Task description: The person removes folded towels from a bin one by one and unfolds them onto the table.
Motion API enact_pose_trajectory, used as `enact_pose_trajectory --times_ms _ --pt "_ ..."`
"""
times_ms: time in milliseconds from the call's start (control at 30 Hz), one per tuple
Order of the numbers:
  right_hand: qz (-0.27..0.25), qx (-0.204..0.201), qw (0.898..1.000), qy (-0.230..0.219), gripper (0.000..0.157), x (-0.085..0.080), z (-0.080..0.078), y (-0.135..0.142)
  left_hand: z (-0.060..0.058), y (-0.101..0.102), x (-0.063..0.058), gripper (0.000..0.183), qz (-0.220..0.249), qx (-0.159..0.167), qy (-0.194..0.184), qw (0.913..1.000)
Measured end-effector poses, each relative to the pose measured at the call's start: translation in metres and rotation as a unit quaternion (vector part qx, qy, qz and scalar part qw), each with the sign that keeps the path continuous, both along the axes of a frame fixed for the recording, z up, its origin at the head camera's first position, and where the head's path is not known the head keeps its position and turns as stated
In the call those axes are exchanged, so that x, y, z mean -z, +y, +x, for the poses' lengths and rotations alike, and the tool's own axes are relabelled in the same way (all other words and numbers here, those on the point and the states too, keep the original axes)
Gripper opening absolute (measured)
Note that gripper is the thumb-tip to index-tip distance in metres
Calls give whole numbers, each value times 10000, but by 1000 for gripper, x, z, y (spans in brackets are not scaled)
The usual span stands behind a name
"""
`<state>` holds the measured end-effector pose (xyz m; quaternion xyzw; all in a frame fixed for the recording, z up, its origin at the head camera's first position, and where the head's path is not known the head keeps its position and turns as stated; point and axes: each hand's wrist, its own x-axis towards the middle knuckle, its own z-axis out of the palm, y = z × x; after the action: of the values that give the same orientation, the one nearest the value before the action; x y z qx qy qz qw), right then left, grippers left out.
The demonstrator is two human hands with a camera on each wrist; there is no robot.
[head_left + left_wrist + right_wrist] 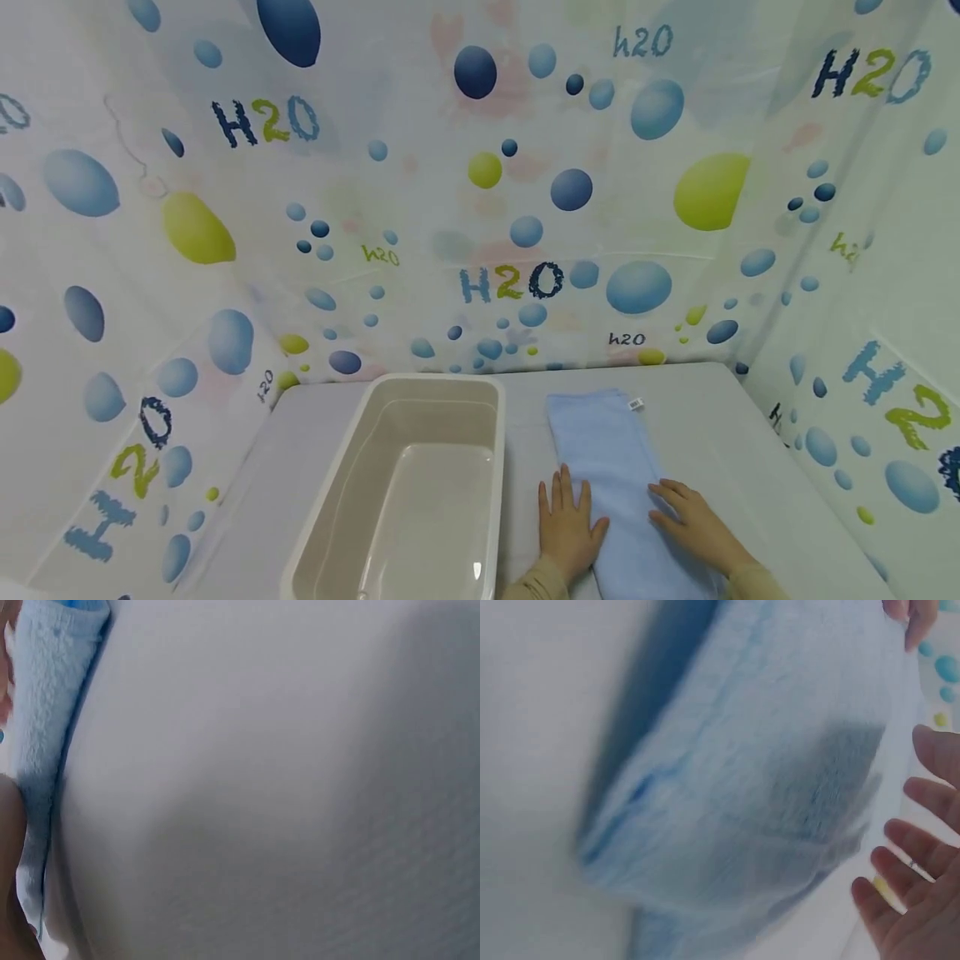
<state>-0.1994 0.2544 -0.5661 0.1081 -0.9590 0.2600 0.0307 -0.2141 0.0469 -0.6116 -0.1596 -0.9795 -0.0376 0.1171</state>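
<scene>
A light blue towel (611,475), folded into a long strip, lies on the white-covered table, with a small white label (636,404) at its far right corner. My left hand (566,529) rests at the towel's left edge, fingers straight and spread, thumb over the cloth. At the opposite edge is my right hand (693,521), its fingertips reaching over the towel. The right wrist view shows the right hand (922,892) with fingers extended and apart, beside the fuzzy towel (780,690). In the left wrist view, the towel (52,682) runs down the left side.
Left of the towel stands a large beige plastic basin (495,467), its inner floor bare. The table (750,450) extends to the right of the towel. Curtains (420,192) printed with bubbles and H2O lettering enclose the back and both sides.
</scene>
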Motion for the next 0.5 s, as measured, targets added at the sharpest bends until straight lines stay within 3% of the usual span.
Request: enact_pose_trajectory --times_ms 100,233,367,500 --pt "-83 -284 9994 191 45 1 -10 -10 2 2 1 66 103 87 -216 9997" --pt "-3 -476 9983 -347 54 3 -21 -20 3 4 -1 70 58 166 -360 9992" --pt "254 -424 9952 -848 59 6 -25 -23 2 4 -5 68 -106 224 -289 9993" --pt "367 -387 9955 -782 58 9 -28 -22 -1 5 -9 67 -241 229 -103 9994"
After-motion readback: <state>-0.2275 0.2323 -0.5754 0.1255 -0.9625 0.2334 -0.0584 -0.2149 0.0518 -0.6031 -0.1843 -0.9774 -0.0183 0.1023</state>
